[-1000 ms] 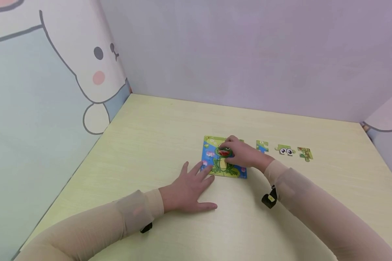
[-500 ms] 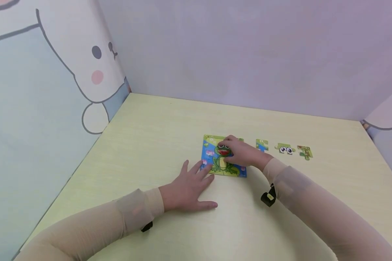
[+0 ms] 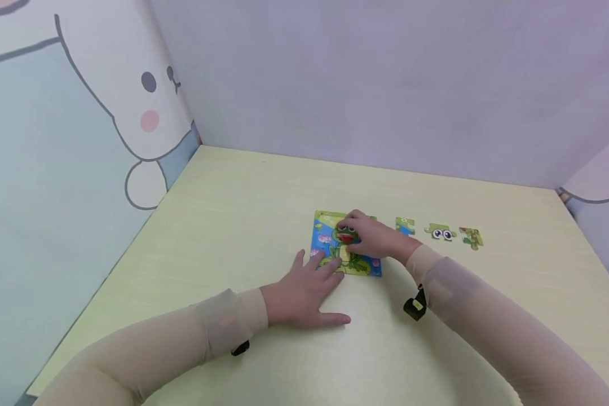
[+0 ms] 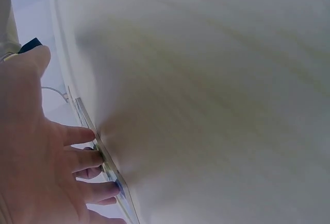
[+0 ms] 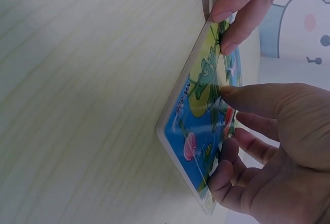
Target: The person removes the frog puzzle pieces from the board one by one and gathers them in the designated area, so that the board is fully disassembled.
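A frog jigsaw board [image 3: 322, 235] lies flat on the table, its picture partly covered by both hands. My left hand [image 3: 304, 296] is spread wide, palm down, with straight fingertips resting on the board's lower left edge. The left wrist view has those fingers [image 4: 82, 159] along the board's rim. From the right, my right hand [image 3: 374, 235] reaches over the frog, its thumb [image 5: 247, 99] on the belly and its other fingers curled near the head. They pinch a puzzle piece [image 3: 344, 237] around the red mouth. The piece's outline is mostly hidden.
Three loose jigsaw pieces lie in a row right of the board: a blue-green one [image 3: 405, 225], one with frog eyes [image 3: 441, 232] and a brown-green one [image 3: 471, 237]. Wall panels stand behind the table [image 3: 233, 225] and at its left.
My left hand has slid a little to the right, its fingers farther onto the board. The right hand keeps its place at the frog, and the loose pieces stay put.
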`<state>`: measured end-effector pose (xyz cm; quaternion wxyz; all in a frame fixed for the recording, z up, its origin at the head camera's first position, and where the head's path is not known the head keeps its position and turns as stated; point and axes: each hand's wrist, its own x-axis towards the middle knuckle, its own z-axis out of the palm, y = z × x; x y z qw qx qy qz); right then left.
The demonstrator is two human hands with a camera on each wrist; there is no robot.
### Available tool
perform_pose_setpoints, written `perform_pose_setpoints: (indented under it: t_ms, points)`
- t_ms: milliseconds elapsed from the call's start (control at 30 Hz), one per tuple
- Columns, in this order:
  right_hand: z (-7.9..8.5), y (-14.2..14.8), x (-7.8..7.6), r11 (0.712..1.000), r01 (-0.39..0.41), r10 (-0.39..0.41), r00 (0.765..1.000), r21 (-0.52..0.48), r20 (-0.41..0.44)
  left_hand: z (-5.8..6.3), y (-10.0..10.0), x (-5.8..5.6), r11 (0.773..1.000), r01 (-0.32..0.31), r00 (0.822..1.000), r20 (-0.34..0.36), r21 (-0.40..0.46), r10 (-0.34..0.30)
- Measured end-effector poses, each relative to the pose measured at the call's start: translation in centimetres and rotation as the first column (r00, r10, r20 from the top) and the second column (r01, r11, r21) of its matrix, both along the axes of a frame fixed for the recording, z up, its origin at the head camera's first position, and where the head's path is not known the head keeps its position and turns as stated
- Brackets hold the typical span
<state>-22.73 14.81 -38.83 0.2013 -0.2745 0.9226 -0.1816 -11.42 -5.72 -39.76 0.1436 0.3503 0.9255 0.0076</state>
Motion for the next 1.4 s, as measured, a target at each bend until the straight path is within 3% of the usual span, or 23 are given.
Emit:
perform_pose_setpoints:
  t_ms: [433, 1400]
  points:
    - [0.2, 0.4, 0.0, 0.997, 0.013, -0.017, 0.998, -0.072, -0.059, 0.2, 0.1, -0.1, 1.000, -0.010, 1.000, 0.025, -0.015, 0.010]
    - [0.5, 1.8, -0.1, 0.971, 0.045, -0.056, 0.998, -0.236, -0.040, -0.3, 0.0, 0.1, 1.000, 0.000, 1.000, -0.006, -0.023, 0.000]
